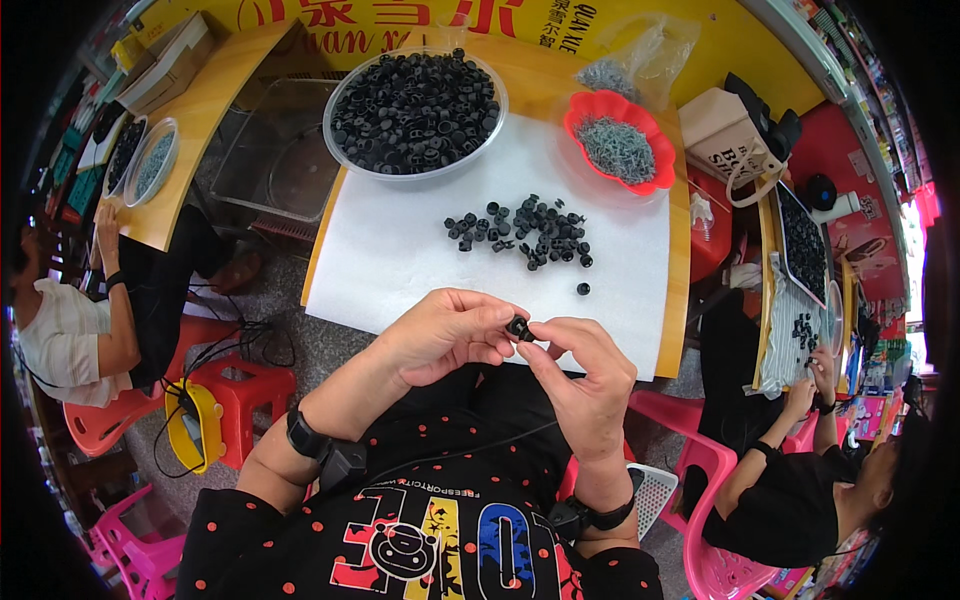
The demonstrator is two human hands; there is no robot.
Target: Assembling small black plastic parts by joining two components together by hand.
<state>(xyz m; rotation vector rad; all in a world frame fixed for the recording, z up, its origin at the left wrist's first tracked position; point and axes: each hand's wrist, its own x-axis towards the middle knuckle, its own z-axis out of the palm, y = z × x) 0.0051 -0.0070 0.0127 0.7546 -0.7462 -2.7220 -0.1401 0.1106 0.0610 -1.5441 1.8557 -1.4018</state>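
Note:
Between the fingertips of my left hand (450, 335) and my right hand (585, 370) is a small round black plastic part (518, 328); both hands pinch it just over the near edge of the white sheet (400, 260). Its exact kind is too small to make out. Beyond my hands lies a loose pile of similar black plastic parts (540, 230), with one single part (583, 289) apart from it at the right. A clear round tub (333, 150) heaped with black parts stands at the far left of the table.
At the far right sits a red scalloped bowl (664, 160) of small metal screws, with a clear plastic bag (660, 55) behind it. A person (80, 330) works at a table on the left, another (790, 490) on the right. Red stools (245, 400) and a yellow bucket (195, 430) stand at lower left.

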